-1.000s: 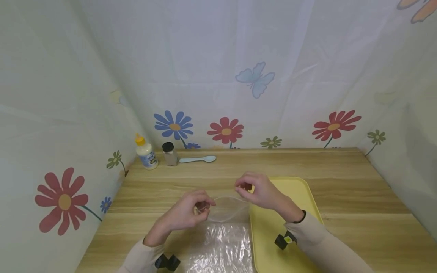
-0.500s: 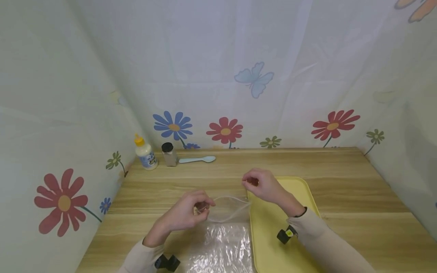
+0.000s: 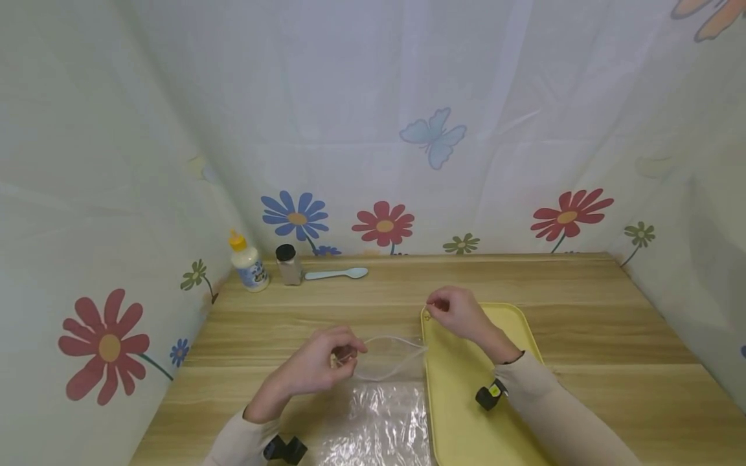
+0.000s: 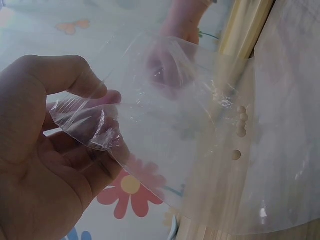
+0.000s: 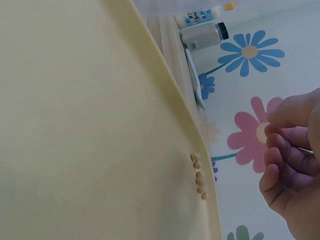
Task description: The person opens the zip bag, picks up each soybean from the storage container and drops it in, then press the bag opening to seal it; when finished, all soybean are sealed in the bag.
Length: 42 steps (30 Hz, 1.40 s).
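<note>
My left hand (image 3: 320, 359) pinches the rim of a clear plastic zip bag (image 3: 379, 421) between thumb and fingers. The bag's mouth gapes toward the back of the table, and its right corner overlaps the edge of a yellow tray (image 3: 466, 408). Several beige, bean-like balls (image 4: 241, 121) show through the plastic in the left wrist view. Over the tray's far left corner is my right hand (image 3: 460, 312), its thumb and index fingertips together and the other fingers curled; nothing shows between them. More beige balls (image 5: 200, 175) lie along the tray's rim just below it.
At the back left stand a white glue-like bottle (image 3: 250, 268) with a yellow cap and a small jar (image 3: 289, 265) with a black lid. A pale blue spoon (image 3: 337, 274) lies beside them. A flowered curtain (image 3: 326, 116) encloses the wooden table (image 3: 612, 336).
My right hand has moved right and slightly back, from near the bag's mouth to above the tray's far left corner. My left hand keeps its grip on the bag in place.
</note>
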Tool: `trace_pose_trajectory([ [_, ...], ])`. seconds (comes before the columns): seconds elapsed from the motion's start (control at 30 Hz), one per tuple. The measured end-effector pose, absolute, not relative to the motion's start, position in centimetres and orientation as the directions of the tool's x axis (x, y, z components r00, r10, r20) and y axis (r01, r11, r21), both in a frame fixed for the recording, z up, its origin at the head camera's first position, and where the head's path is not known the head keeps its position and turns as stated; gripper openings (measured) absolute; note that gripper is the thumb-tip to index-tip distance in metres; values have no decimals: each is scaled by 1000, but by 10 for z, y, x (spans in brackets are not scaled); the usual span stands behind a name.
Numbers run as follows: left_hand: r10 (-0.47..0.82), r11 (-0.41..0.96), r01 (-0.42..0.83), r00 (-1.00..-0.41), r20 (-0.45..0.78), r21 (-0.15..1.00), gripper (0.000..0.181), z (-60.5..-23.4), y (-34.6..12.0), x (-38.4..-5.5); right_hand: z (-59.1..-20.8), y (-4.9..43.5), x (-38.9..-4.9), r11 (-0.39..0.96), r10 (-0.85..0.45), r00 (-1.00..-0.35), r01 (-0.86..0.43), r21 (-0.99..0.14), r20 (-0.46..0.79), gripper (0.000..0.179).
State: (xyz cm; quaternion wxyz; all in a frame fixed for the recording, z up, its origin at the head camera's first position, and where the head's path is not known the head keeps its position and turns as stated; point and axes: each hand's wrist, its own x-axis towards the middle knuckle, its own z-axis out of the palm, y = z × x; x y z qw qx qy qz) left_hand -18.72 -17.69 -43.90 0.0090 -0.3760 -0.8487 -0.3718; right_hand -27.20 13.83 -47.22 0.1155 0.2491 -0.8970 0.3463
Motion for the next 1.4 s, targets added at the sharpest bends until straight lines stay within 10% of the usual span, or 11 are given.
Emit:
trace_pose_trajectory([
  [1.4, 640, 431, 648, -710, 294, 628, 24, -441, -177, -188, -499, 158, -295, 791, -349, -930, -358, -495, 115, 6],
])
